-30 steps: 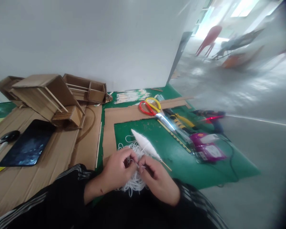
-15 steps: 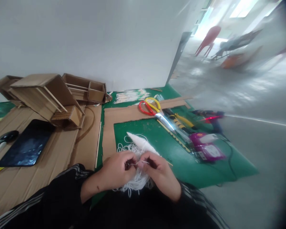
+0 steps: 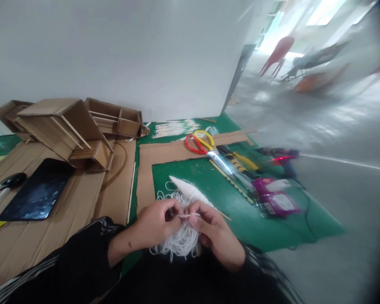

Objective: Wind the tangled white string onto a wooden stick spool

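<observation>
A loose heap of white yarn (image 3: 180, 240) lies at the table's near edge, under and between my hands. My left hand (image 3: 160, 223) pinches a strand of it between thumb and forefinger. The same strand runs across a short gap to my right hand (image 3: 217, 234), whose thumb and fingers are closed on it too. Just beyond my fingers rests a white, yarn-wound cone (image 3: 190, 191), its point toward the far left. A thin wooden stick (image 3: 224, 215) shows at the cone's near right end.
Scissors (image 3: 220, 162) with red and yellow handles, yellow pliers (image 3: 245, 161), a purple packet (image 3: 277, 198) and a blurred glue gun (image 3: 280, 157) lie to the right. At left are cardboard boxes (image 3: 50, 109), a black tablet (image 3: 36, 190) and a mouse (image 3: 12, 180). A wall (image 3: 114, 50) stands behind.
My hands have drawn slightly apart, and more of the strand between them shows. The right hand has moved a little to the right. The cone and tools lie as before.
</observation>
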A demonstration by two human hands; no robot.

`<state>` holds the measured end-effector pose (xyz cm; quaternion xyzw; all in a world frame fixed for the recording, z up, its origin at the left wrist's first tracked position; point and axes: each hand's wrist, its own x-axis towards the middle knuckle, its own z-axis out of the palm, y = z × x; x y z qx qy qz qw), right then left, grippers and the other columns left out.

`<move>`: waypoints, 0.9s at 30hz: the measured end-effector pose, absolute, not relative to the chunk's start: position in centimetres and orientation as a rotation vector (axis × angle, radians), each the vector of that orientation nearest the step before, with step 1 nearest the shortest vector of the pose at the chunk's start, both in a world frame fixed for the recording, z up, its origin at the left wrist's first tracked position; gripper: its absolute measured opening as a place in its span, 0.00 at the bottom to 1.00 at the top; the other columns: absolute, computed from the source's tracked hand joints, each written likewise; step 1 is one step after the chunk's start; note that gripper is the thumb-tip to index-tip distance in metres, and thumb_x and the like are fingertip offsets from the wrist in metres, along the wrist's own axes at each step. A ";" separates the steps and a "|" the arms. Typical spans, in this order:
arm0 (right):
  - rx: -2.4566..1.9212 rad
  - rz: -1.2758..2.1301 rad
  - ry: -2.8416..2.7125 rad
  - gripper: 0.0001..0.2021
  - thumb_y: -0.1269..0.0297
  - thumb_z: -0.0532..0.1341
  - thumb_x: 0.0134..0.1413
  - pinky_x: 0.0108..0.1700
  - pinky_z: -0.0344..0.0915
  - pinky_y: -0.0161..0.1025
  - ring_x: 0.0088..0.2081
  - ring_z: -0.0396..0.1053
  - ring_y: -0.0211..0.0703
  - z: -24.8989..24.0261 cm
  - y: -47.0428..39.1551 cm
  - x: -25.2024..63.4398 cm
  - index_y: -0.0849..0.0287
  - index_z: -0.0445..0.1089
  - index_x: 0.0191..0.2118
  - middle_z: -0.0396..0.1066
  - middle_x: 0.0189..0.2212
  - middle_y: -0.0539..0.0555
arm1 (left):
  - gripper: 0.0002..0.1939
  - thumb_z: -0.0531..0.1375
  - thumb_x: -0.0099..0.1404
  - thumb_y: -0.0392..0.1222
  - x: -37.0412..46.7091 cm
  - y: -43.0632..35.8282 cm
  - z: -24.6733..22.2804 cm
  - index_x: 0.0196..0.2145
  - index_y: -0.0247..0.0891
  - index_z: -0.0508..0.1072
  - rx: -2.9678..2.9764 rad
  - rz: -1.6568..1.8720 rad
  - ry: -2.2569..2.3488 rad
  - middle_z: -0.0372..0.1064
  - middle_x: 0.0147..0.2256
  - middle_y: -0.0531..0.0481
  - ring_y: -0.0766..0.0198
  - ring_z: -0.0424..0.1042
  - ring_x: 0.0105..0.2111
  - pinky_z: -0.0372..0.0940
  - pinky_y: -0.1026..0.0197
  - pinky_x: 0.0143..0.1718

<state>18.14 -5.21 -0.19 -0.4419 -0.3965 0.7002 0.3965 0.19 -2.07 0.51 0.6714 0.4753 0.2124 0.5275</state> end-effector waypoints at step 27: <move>-1.228 1.239 -1.675 0.14 0.53 0.51 0.64 0.29 0.55 0.35 0.26 0.54 0.37 -0.9 -5.3 19.1 0.57 0.58 0.32 0.56 0.24 0.47 | 0.04 0.56 0.55 0.38 -1.2 -0.4 1.5 0.26 0.36 0.63 0.873 0.628 0.763 0.57 0.27 0.54 0.69 0.55 0.24 0.53 0.67 0.25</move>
